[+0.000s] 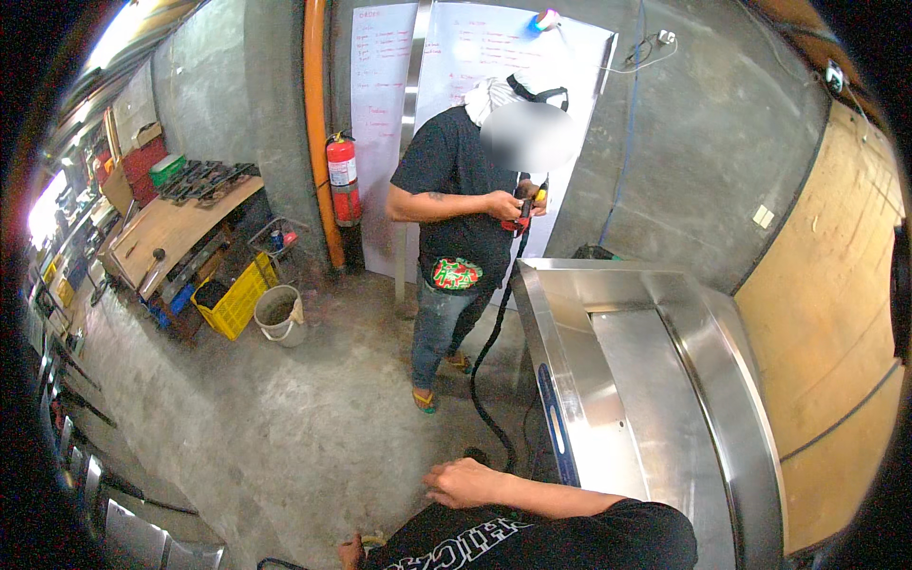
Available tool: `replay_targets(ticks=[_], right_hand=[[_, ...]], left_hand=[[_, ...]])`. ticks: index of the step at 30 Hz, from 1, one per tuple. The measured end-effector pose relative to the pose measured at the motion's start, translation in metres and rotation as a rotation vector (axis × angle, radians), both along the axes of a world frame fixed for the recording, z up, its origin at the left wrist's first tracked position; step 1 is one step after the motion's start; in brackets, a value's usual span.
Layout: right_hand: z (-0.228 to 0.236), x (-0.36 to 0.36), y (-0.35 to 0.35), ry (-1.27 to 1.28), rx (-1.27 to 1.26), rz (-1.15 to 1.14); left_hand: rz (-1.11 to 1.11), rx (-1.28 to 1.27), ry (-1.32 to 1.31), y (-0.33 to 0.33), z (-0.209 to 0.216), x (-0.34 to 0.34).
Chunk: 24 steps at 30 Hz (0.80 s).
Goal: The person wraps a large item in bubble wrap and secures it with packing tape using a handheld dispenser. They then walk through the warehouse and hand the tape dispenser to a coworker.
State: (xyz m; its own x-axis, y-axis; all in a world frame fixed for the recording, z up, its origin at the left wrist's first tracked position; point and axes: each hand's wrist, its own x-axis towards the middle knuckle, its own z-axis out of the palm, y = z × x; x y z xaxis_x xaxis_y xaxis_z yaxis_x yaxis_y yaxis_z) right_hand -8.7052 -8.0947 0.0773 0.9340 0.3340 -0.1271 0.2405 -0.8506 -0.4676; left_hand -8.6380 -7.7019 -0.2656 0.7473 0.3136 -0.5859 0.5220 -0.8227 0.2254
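Observation:
My right hand (pixel 463 484) is held across my front at the lower middle, its forearm coming in from the lower right. Its fingers are curled in, and the palm side is hidden, so whatever it may hold does not show. Only a small part of my left hand (pixel 351 551) appears at the bottom edge, its fingers mostly cut off; a small yellowish thing (pixel 375 539) shows beside it. Past my right hand a black hose (pixel 481 385) runs down from a red and black tool (pixel 518 222) that another person (pixel 456 190) grips with both hands.
A stainless steel unit (pixel 665 380) stands at my right, its metal edge close to my right arm. A white bucket (pixel 279 318), a yellow crate (pixel 233 299) and a wooden table (pixel 180 228) are at the left. A fire extinguisher (pixel 342 171) hangs by an orange post (pixel 318 123).

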Motion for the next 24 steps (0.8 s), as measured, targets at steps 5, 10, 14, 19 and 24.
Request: replay_targets(ticks=[5, 10, 14, 19, 24], right_hand=[[-0.002, -0.003, -0.001, 0.008, -0.010, -0.016], [-0.022, 0.003, -0.005, 0.013, -0.008, -0.008], [-0.015, 0.012, 0.000, 0.054, -0.029, -0.001], [-0.005, 0.008, -0.011, 0.019, -0.080, -0.085], [-0.021, 0.040, 0.019, -0.027, -0.035, -0.012]], left_hand=[[0.009, 0.005, -0.100, -0.002, -0.005, -0.004], [-0.042, -0.044, -0.069, -0.002, -0.016, -0.003], [-0.048, -0.058, 0.009, 0.001, -0.036, 0.005], [-0.135, -0.201, -0.005, -0.034, 0.023, 0.009], [0.010, -0.211, -0.111, 0.009, 0.005, 0.015]])
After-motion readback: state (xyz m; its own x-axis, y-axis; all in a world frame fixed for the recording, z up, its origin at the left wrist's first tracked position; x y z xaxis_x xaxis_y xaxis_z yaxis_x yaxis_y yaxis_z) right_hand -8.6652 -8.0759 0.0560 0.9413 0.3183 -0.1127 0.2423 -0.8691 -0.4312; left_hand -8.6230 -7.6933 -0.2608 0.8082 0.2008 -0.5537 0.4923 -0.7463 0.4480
